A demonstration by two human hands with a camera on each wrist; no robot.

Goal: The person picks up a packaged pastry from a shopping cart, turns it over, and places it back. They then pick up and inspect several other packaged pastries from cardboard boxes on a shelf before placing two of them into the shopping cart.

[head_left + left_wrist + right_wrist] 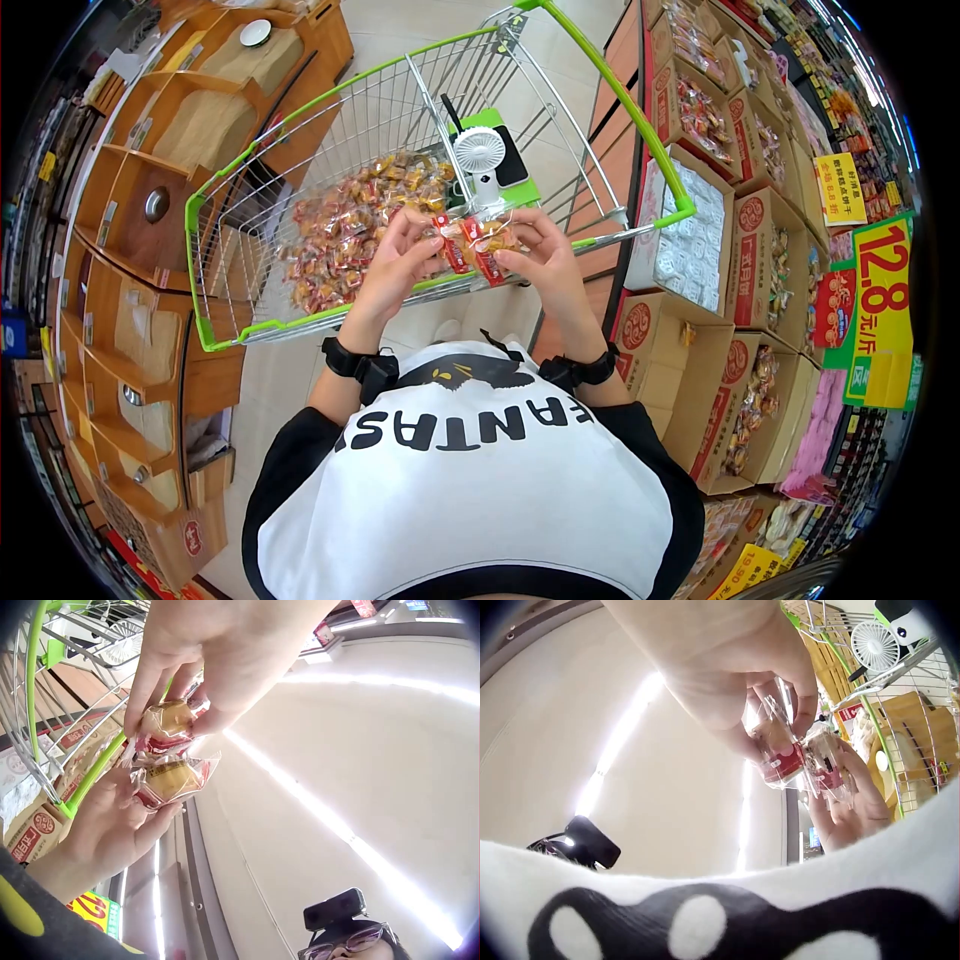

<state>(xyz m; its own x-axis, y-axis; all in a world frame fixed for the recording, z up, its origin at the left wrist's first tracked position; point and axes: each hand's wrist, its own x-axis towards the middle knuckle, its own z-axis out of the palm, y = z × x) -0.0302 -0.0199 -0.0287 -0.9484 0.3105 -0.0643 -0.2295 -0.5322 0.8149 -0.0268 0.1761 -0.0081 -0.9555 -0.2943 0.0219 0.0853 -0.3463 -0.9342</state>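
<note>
A wrapped cake is pinched in each hand near the cart's side rail [262, 333]: the left pack [452, 250] is gripped between the thumb and fingers of the left hand [398, 262], the right pack [488, 262] between those of the right hand [552, 272]. The packs are held side by side, their wrappers touching; whether the wrappers are joined cannot be told. Below and beside them, a pile of similar packs [350, 225] is held in the cart, and a fan [480, 150] is seen just beyond the hands. The main risk is judged to be a dropped pack: the film is thin and slick, and if only a loose edge were pinched, the cake's weight could pull it free. Since the packs are held so near the rail, one might be lost outside, onto the floor [275, 385], rather than caught by the pile. The film could be torn if the packs were pulled hard apart, and the soft-looking cakes could be dented or crumbled by too tight a squeeze. If the hands were swung forward, the fan could be knocked.
</note>
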